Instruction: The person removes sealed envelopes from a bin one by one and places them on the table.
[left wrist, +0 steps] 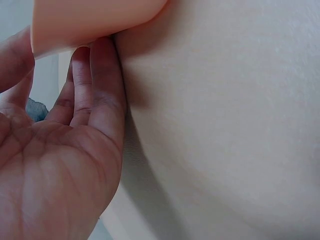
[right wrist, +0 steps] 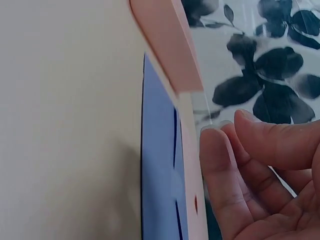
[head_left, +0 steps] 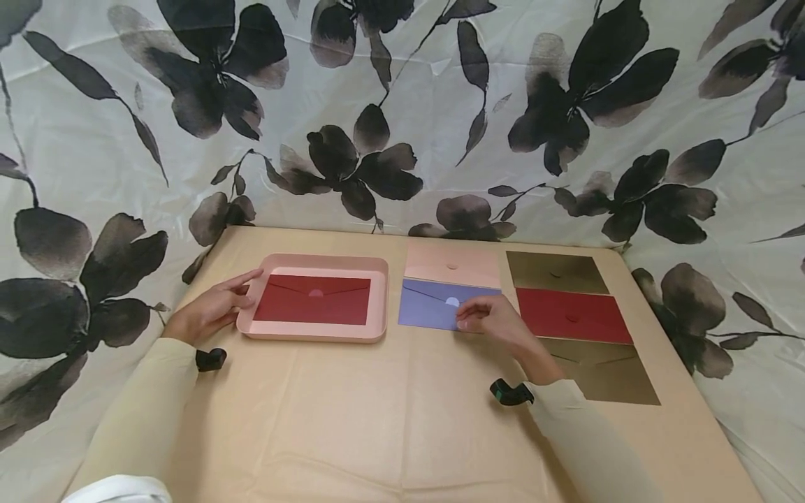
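A pink tray [head_left: 379,300] lies on the left part of the table with a dark red envelope [head_left: 314,309] flat inside it. My left hand [head_left: 210,307] pinches the tray's left end. In the left wrist view the thumb is at one side of the tray wall [left wrist: 95,22] and the fingers reach under it. Over the right end of a periwinkle blue envelope [head_left: 420,307] hovers my right hand [head_left: 497,323]. Its fingers are loosely bent and hold nothing. The right wrist view has a gap between those fingertips [right wrist: 215,142] and the blue envelope [right wrist: 159,165].
A pale pink envelope [head_left: 453,257] lies behind the blue one. To the right is a column with a gold envelope [head_left: 556,272], a red envelope [head_left: 572,316] and another gold envelope [head_left: 616,381]. Floral cloth [head_left: 453,188] hangs beyond the tan table [head_left: 352,412].
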`<state>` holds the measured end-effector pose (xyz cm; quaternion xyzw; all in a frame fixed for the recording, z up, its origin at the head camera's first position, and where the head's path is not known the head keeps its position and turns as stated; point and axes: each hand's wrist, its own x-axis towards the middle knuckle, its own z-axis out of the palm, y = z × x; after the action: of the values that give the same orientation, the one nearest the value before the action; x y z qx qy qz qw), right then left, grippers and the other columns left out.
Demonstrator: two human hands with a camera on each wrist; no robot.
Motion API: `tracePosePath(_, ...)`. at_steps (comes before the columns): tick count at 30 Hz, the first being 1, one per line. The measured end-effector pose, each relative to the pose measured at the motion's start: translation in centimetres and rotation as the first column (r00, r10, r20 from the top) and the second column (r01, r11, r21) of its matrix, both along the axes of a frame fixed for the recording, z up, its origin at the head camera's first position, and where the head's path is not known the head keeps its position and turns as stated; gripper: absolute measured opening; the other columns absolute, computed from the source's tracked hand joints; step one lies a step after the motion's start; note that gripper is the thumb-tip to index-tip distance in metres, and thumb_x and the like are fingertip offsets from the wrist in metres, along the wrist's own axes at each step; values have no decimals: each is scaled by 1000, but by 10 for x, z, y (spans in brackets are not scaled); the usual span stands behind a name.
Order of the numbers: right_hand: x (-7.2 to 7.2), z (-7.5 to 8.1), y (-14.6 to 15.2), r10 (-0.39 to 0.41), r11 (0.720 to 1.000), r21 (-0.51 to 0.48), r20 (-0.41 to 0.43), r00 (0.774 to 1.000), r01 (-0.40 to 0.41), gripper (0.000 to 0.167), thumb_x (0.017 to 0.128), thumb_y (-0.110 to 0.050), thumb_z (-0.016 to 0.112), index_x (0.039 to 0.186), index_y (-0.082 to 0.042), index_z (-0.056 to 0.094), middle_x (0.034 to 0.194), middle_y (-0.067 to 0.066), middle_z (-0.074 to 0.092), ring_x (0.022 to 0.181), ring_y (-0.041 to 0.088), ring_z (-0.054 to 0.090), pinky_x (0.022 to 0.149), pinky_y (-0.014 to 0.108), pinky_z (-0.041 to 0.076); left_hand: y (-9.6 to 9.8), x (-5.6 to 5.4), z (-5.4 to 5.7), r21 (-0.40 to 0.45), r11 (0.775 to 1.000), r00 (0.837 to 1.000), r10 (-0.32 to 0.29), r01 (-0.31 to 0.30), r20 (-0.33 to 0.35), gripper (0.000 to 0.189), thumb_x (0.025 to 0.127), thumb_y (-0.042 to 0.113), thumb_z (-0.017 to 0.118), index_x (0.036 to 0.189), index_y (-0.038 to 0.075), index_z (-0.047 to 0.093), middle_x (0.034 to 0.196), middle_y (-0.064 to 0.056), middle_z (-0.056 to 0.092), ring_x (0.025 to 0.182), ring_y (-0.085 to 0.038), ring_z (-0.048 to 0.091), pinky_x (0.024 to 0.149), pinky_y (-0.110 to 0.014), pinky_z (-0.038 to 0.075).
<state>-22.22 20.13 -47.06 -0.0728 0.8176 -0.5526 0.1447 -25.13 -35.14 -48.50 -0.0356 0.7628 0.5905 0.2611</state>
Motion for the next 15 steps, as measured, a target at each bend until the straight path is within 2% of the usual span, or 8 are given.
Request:
tracePosePath(8,-5,1,-38,70,997,-42,-20,997,-70,26,88,4,75,112,13,71,101,22,75,83,13,69,75,21,59,-1,0,2,-11,1000,1000,22,-22,21,80,106,9,50,168,32,5,174,-23,-14,160,-45,6,127,-61,17)
tracePosePath(15,-7,-1,-67,89,993,-83,-4,996,-89,27,89,4,75,113,14,70,101,20,76,83,11,69,75,21,57,1,-1,0,10,1000,1000,6,-6,16,82,105,8,51,168,31,4,173,-25,-16,159,-44,3,128,-61,15)
